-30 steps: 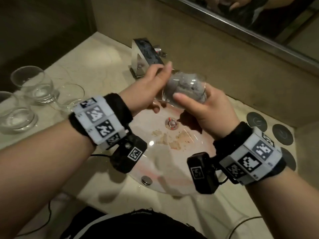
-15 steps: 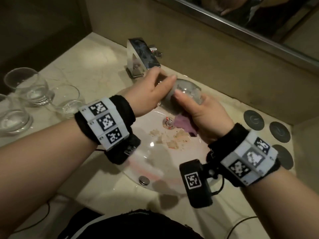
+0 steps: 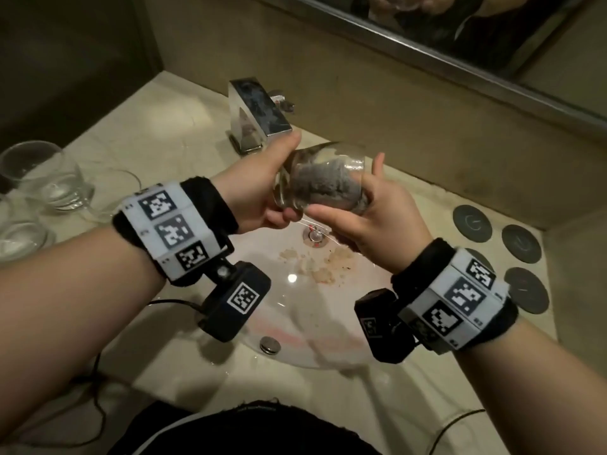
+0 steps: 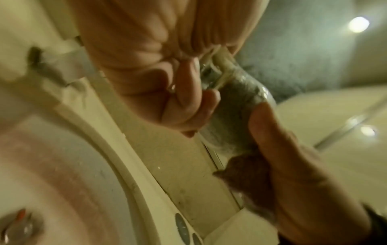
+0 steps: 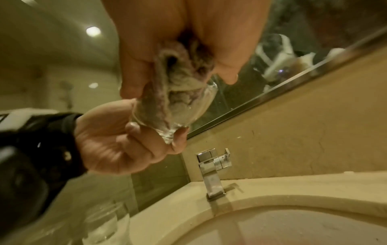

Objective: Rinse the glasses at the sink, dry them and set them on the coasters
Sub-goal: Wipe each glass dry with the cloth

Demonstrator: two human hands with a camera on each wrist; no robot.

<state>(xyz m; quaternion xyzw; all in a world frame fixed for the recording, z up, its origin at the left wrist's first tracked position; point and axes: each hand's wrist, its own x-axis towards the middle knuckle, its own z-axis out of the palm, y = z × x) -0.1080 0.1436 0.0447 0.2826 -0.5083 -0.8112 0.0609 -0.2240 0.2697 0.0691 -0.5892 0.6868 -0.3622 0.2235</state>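
A clear stemless glass (image 3: 331, 159) is held tilted over the sink basin (image 3: 295, 310), its mouth toward the right. My left hand (image 3: 289, 178) grips its base end, thumb on top. A grey-purple cloth (image 3: 325, 187) is stuffed inside the glass. My right hand (image 3: 354, 198) holds that cloth, with the thumb lying along the glass wall. In the right wrist view the cloth (image 5: 182, 79) bunches out of the glass (image 5: 178, 119) into my palm. Several dark round coasters (image 3: 472, 221) lie on the counter at the right.
Three more glasses (image 3: 49, 178) stand on the counter at the left. The chrome faucet (image 3: 259, 113) is just behind my left hand. The basin has a drain (image 3: 315, 236) and brownish residue. A mirror runs along the back wall, and cables trail over the front edge.
Both hands have risen slightly and turned the glass. The cloth tail that hung below the glass half a second ago is now tucked up into the glass and my right palm.
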